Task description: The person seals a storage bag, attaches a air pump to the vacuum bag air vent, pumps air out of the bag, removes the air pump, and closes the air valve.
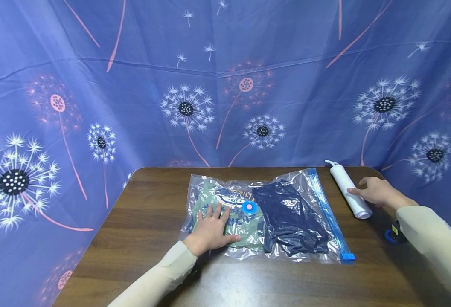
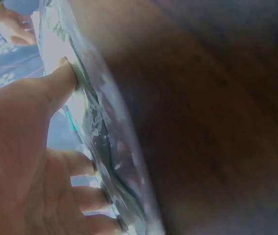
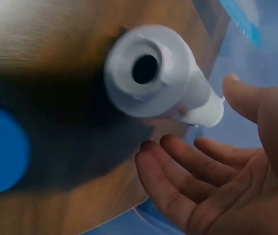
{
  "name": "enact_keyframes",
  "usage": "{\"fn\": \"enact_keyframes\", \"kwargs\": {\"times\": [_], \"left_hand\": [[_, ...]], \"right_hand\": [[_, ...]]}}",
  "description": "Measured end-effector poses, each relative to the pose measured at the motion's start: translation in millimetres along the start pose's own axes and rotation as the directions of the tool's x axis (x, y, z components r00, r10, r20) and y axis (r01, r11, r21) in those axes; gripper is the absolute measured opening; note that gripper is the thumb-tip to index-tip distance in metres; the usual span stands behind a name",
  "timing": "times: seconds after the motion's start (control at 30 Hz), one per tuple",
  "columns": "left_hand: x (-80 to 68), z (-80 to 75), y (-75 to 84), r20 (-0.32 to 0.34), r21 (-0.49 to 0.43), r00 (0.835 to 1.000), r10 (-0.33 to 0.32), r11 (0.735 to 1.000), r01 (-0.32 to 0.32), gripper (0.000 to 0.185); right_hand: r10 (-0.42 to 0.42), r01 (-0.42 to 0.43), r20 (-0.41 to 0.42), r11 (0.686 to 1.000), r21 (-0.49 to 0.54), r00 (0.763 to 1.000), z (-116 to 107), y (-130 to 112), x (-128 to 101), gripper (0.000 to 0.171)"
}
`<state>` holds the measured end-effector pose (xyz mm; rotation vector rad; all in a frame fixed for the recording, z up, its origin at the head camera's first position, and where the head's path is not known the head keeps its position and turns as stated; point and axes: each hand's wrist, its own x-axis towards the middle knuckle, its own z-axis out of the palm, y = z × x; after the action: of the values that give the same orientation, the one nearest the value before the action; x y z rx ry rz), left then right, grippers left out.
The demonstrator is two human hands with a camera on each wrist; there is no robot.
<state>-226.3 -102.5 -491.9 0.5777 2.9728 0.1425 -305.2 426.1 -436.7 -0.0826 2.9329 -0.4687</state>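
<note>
From head height we look forward and down across the whole worktop toward its far edge. Our left wrist view sits very close, skimming along the clear bag beside the left hand. Our right wrist view faces the white pump end-on, close up. Both wrist views share those things with the head view.

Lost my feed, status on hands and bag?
Left hand flat on bag. Right hand open, at pump. Nothing between them.
</note>
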Motion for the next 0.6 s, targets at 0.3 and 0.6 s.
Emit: {"fn": "enact_keyframes", "kwargs": {"times": [0.3, 0.6], "left_hand": [[-0.7, 3.2, -1.5, 0.001, -0.005, 1.0, -0.013, 1.0, 0.013, 0.104], [1.0, 1.8, 0.5, 0.002, 0.002, 1.0, -0.004, 1.0, 0.004, 0.104]], "right_hand": [[-0.051, 0.049, -0.076, 0.999, -0.016, 0.996, 28.4, 3.7, -60.7, 0.084], [-0.033, 0.029, -0.1, 0.998, -0.047, 0.994, 61.5, 7.2, -116.9, 0.091]]}}
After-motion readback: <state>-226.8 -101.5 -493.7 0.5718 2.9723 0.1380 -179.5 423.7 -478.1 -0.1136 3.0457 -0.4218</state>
